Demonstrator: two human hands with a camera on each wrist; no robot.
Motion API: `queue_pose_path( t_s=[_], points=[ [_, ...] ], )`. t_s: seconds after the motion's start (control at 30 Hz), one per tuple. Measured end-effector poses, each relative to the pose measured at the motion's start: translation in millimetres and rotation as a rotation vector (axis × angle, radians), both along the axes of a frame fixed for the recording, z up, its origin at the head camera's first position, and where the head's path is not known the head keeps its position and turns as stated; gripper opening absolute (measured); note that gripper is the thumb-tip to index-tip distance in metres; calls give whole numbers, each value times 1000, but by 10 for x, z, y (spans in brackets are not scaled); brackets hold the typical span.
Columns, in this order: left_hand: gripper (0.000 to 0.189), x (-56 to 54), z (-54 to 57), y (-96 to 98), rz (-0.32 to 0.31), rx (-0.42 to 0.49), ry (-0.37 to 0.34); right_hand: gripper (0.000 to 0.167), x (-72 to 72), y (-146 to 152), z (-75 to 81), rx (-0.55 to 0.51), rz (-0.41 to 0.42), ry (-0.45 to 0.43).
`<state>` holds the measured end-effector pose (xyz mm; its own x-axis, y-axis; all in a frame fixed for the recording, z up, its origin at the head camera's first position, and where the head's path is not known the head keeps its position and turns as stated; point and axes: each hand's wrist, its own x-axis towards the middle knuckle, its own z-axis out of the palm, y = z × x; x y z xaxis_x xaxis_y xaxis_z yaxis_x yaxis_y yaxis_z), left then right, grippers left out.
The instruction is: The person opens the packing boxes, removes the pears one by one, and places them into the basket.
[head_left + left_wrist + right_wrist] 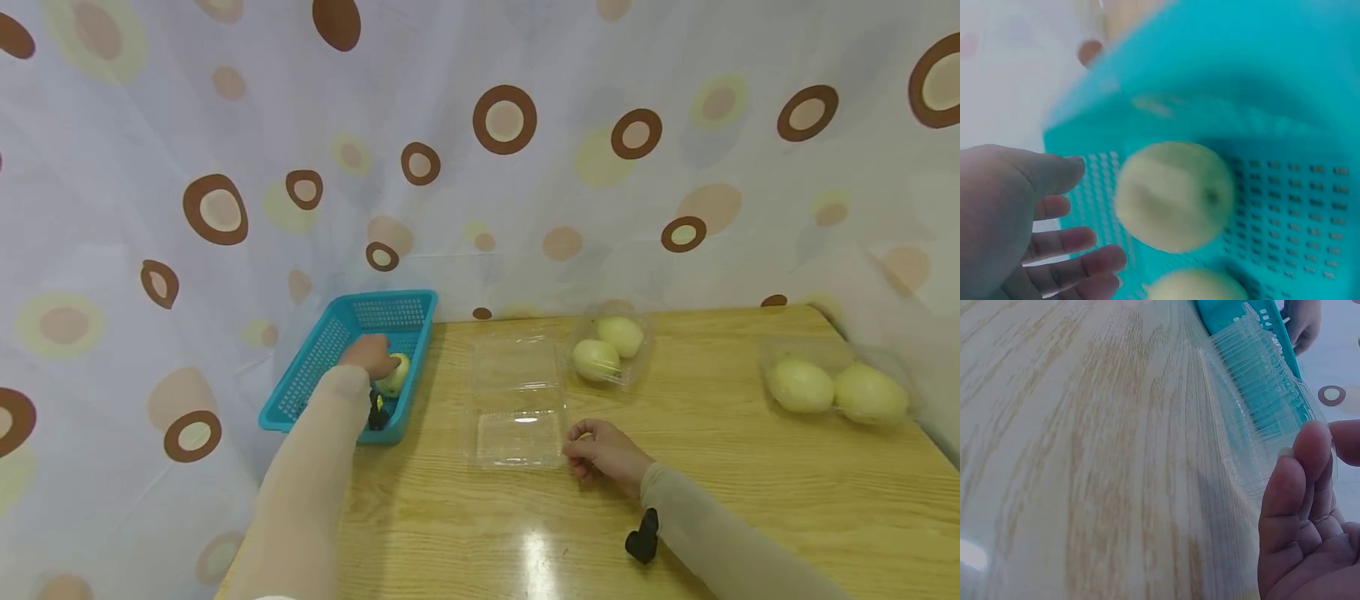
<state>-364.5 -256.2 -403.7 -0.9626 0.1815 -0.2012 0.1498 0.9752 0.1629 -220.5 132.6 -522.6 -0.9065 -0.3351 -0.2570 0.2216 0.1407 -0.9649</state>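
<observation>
My left hand reaches into a blue plastic basket. In the left wrist view its spread fingers stand beside a pale yellow melon, with a visible gap between. A second melon lies below it, partly cut off by the frame's edge. On the table, a clear plastic clamshell box lies unfolded, nothing inside. My right hand is at its near right corner; thumb and fingertips pinch the rim in the right wrist view.
Behind the right hand stands a clear box with two melons. Another clear box holding two melons sits at the table's right side. A patterned curtain hangs along the back and left of the wooden table.
</observation>
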Motion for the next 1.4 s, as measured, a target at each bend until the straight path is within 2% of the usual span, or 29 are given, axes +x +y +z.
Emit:
queue_pose_path(
  t_s=[0.2,0.37,0.5,0.6,0.73,0.9,1.1,1.4],
  points=[
    [51,120,79,262,-116,125,88,20,-6,-20,-1,2,-4,-11],
    [51,371,108,638,-251,155,137,23,12,-36,40,1,-13,-11],
    [59,631,-1,928,-370,133,139,26,14,-37,54,0,-22,-10],
    [70,817,-145,1062,-410,120,98,27,10,-39,45,3,-24,-13],
    [86,1009,-306,1139,-392,135,53,26,4,-47,31,11,-37,-20],
    [100,1154,-469,1126,-350,168,77,28,15,-58,30,14,-38,-12],
    [107,1219,-633,1064,-293,160,103,30,40,-66,54,8,-39,3],
    [113,1260,-807,1019,-221,219,63,32,42,-55,32,8,-41,11]
  ],
)
